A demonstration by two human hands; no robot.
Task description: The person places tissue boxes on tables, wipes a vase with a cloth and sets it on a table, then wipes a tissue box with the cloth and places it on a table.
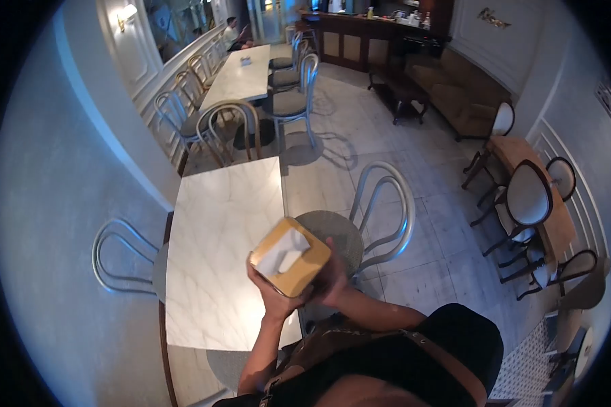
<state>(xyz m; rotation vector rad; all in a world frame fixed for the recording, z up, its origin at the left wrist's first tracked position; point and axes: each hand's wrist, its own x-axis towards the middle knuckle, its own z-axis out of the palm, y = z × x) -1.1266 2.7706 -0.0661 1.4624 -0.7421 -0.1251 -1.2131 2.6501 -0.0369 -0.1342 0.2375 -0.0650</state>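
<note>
A gold tissue box (pixel 308 268) with a white tissue (pixel 283 252) sticking out of its top is held between my two hands. My left hand (pixel 275 298) grips it from the left and below, fingers wrapped around the side. On the opposite side, my right hand (pixel 331 281) is closed against the box, partly hidden behind it. The box is tilted and held above the right edge of a white marble table (pixel 217 230).
Metal-framed chairs stand right (pixel 387 210) and left (pixel 119 254) of the table. A longer marble table (pixel 241 74) with several chairs lies farther back, a seated person (pixel 233 34) beside it. A brown sofa (pixel 455 85) and a wooden table (pixel 557 220) are at right.
</note>
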